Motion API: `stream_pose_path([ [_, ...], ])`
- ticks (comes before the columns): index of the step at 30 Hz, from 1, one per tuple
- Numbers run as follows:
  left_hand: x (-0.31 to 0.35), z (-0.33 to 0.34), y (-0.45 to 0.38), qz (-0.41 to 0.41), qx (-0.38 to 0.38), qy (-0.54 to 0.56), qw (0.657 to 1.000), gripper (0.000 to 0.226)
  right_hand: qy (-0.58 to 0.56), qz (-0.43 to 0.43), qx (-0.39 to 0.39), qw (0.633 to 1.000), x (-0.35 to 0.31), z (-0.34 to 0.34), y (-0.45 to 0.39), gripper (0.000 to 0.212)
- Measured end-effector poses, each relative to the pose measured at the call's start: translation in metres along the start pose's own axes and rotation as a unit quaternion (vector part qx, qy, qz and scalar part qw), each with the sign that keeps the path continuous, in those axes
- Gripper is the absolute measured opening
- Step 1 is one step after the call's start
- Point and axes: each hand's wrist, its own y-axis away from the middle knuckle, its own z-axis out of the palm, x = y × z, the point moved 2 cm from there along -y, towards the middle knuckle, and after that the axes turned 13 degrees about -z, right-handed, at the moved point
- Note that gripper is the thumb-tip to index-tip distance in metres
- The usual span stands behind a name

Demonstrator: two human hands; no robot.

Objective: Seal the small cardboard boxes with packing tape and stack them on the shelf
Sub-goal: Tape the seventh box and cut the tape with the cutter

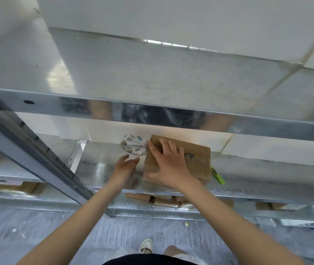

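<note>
Both forearms reach over the shelf: right hand presses spread fingers on the cardboard box; left hand (fingers straight, apart) hovers beside the tape roll.

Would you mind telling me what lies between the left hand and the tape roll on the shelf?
Nothing: in the head view, only bare metal shelf shows between the left hand and the tape roll, beside the cardboard box.

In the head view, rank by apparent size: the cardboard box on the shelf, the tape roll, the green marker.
1. Cardboard box, clearly largest, though the right hand covers part of it.
2. Tape roll.
3. Green marker, thin; its length looks close to the roll's width.
</note>
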Motion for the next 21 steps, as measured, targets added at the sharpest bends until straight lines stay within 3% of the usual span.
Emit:
stream_pose_path([
  [2,-0.008,0.008,-0.005,-0.062,-0.075,0.022,0.995,0.08,-0.057,0.027,-0.043,0.997,0.006,-0.011,-0.008,0.119],
  [6,0.01,0.028,0.003,-0.098,-0.115,0.118,0.981,0.053,-0.041,0.023,-0.074,0.996,0.014,-0.012,-0.021,0.126],
  [12,0.027,0.033,0.023,-0.092,-0.109,0.028,0.989,0.044,-0.066,-0.033,-0.017,0.997,0.005,-0.015,-0.009,0.118],
  [17,0.057,0.022,0.051,0.063,-0.064,-0.078,0.993,0.02,-0.149,-0.033,0.089,0.984,0.001,-0.036,0.018,0.112],
  [21,0.074,-0.009,0.06,0.156,0.062,-0.13,0.977,0.015,-0.196,-0.008,0.131,0.972,0.008,-0.047,0.037,0.108],
])
